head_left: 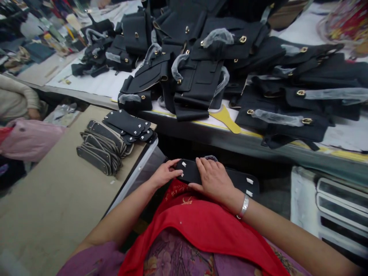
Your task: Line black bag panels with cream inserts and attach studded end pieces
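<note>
A black oblong bag panel with rounded ends lies across my lap, on the red apron. Small white tabs stick up near both of its ends. My left hand grips its left end, thumb on top and fingers at the far edge. Over the middle of the same panel rests my right hand, fingers laid across it and thumb by the near edge. A bit of clear plastic wrap shows just beyond the right hand; what it covers is hidden.
Similar black panels and grey-edged strips are piled on a brown board at left. Black bag parts with plastic-wrapped handles cover the bench, near a yellow scraper-shaped piece. Framed strips lie right. Another person's sleeve shows left.
</note>
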`<action>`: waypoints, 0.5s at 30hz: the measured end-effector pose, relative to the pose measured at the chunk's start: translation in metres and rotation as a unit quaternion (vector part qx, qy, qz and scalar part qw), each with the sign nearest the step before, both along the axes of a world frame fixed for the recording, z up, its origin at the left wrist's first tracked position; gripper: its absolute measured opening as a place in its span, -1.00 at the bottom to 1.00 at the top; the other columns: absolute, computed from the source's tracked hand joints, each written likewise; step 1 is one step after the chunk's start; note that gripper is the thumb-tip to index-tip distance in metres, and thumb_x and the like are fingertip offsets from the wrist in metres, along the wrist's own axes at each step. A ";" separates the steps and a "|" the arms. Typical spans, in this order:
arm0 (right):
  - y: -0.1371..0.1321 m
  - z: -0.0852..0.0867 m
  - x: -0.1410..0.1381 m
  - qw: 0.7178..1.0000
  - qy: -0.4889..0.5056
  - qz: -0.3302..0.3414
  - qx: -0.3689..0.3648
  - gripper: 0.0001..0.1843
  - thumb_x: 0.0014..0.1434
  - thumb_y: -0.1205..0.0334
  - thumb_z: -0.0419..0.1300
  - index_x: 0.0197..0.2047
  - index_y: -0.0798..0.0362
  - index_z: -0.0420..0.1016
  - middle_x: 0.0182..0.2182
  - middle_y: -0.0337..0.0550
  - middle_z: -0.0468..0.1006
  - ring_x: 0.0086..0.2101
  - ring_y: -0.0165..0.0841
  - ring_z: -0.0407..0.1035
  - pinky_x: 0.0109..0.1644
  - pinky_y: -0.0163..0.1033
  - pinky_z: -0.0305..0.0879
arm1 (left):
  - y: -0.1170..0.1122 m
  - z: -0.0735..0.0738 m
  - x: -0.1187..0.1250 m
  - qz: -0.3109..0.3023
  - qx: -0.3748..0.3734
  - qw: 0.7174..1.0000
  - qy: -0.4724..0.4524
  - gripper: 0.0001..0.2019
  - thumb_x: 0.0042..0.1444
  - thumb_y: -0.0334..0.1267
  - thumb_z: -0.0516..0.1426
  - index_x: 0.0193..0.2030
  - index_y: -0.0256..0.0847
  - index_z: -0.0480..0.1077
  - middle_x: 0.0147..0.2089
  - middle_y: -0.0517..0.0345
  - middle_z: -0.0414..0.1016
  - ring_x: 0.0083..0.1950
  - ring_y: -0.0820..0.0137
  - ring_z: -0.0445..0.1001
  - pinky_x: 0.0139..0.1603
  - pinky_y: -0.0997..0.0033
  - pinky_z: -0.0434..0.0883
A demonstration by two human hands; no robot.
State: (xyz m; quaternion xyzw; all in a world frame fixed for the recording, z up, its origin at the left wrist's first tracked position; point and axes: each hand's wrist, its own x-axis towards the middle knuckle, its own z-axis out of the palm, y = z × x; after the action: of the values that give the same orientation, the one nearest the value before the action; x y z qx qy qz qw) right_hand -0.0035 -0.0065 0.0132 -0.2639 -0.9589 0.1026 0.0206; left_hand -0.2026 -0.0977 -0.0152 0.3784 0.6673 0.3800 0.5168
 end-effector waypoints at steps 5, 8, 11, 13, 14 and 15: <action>-0.004 0.000 -0.008 1.000 -0.017 -0.003 0.007 -0.06 0.07 -0.34 -0.04 0.28 0.25 0.09 0.15 0.23 0.25 0.05 0.04 0.15 0.07 0.04 0.05 | 0.005 0.000 0.005 0.013 0.021 0.990 0.137 -0.58 0.06 -0.07 0.13 0.03 -0.22 0.39 -0.17 0.06 0.39 -0.19 0.37 0.42 -0.14 0.36 0.39; -0.007 0.002 -0.011 1.000 -0.018 -0.007 0.012 -0.05 0.07 -0.34 -0.05 0.29 0.24 0.07 0.16 0.22 0.23 0.06 0.05 0.13 0.07 0.05 0.04 | 0.002 0.001 0.009 0.033 0.036 0.985 0.168 -0.61 0.10 -0.09 0.09 0.02 -0.22 0.39 -0.18 0.08 0.37 -0.19 0.39 0.41 -0.15 0.40 0.38; -0.007 0.003 -0.009 1.000 -0.013 -0.005 0.007 -0.04 0.06 -0.37 -0.07 0.29 0.23 0.07 0.16 0.20 0.24 0.06 0.03 0.14 0.07 0.03 0.04 | -0.002 0.002 0.008 0.020 0.050 0.985 0.163 -0.59 0.13 -0.10 0.07 0.07 -0.22 0.37 -0.17 0.08 0.39 -0.16 0.39 0.41 -0.11 0.40 0.37; -0.006 0.005 -0.007 1.000 -0.014 -0.006 -0.001 -0.09 0.11 -0.34 -0.11 0.28 0.22 0.09 0.15 0.17 0.26 0.06 -0.01 0.17 0.08 -0.01 0.05 | -0.003 0.002 0.005 -0.005 0.060 0.986 0.156 -0.58 0.13 -0.09 0.06 0.09 -0.21 0.35 -0.17 0.08 0.40 -0.14 0.38 0.41 -0.07 0.38 0.36; -0.005 0.006 -0.007 1.000 -0.017 -0.010 -0.006 -0.16 0.16 -0.29 -0.14 0.27 0.21 0.11 0.14 0.15 0.28 0.06 -0.04 0.19 0.07 -0.03 0.05 | -0.003 0.002 0.003 -0.015 0.062 0.987 0.148 -0.58 0.13 -0.09 0.06 0.10 -0.20 0.35 -0.16 0.08 0.41 -0.13 0.37 0.41 -0.07 0.37 0.36; -0.005 0.007 -0.007 1.000 -0.021 -0.018 -0.010 -0.24 0.21 -0.22 -0.18 0.25 0.18 0.14 0.12 0.13 0.31 0.05 -0.08 0.21 0.06 -0.05 0.06 | -0.002 0.003 0.002 -0.018 0.057 0.990 0.131 -0.58 0.13 -0.09 0.06 0.10 -0.20 0.35 -0.16 0.08 0.43 -0.13 0.37 0.41 -0.09 0.36 0.37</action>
State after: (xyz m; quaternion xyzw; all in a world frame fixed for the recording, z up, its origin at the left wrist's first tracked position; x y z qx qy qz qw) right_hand -0.0110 -0.0114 0.0206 -0.2831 -0.9531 0.1067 -0.0003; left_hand -0.2010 -0.0999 -0.0127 0.4661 0.6991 0.3554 0.4094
